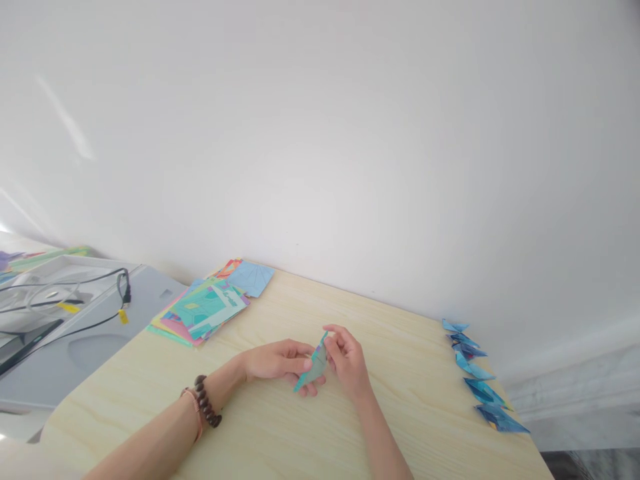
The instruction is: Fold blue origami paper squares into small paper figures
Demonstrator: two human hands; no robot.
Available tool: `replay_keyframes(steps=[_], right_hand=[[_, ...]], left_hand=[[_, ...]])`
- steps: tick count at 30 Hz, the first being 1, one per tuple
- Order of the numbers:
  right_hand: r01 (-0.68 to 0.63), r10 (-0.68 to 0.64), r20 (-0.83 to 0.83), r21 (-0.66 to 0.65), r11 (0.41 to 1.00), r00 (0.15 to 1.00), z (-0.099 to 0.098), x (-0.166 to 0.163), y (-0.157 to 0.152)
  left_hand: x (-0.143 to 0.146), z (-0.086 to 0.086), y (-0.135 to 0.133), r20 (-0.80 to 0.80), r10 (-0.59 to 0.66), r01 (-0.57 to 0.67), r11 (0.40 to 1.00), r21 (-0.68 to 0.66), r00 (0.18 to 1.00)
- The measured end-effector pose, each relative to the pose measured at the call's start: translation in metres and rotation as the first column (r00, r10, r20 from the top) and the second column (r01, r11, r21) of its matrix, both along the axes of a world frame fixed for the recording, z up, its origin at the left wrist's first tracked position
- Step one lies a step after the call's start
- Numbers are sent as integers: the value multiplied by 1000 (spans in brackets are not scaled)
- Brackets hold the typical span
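Note:
Just above the middle of the wooden table, a small folded sheet of origami paper (316,367), pale grey-green with a teal edge, is held up at a slant between both hands. My left hand (283,362) grips its lower left part, thumb on the near face and fingers behind. At the upper right corner, my right hand (346,357) pinches the paper between thumb and bent fingers. The fingertips behind the paper are partly hidden.
Stacked patterned paper sheets (207,310) lie at the table's back left, beside a blue sheet (253,277). Several folded blue paper pieces (475,365) line the right edge. A white wall (320,147) rises behind the table (280,440). Black cables (90,333) lie on the left.

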State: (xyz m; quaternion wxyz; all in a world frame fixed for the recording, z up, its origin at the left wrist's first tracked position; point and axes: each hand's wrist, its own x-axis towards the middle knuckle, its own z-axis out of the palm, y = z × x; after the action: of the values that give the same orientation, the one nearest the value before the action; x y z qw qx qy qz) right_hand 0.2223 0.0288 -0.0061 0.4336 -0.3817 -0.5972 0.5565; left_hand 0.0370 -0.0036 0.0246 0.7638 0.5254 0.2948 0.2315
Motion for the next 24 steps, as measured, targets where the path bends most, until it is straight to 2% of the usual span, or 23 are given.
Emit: replay_keyframes(steps=[2, 5, 9, 17, 24], right_hand=[[51, -51, -38, -10, 999, 998, -3, -2, 0], [135, -134, -100, 4, 991, 986, -8, -5, -1], [75, -70, -78, 56, 996, 994, -8, -9, -5], [37, -40, 33, 98, 995, 999, -6, -11, -10], [7, -14, 68, 111, 994, 998, -7, -11, -10]], left_hand=[[0, -3, 2, 14, 36, -37, 999, 30, 999], [-1, -10, 6, 34, 170, -172, 982, 76, 985], [2, -15, 7, 50, 286, -290, 944, 155, 957], [7, -15, 3, 11, 367, -360, 905, 227, 930], [7, -17, 2, -9, 354, -337, 898, 284, 935]])
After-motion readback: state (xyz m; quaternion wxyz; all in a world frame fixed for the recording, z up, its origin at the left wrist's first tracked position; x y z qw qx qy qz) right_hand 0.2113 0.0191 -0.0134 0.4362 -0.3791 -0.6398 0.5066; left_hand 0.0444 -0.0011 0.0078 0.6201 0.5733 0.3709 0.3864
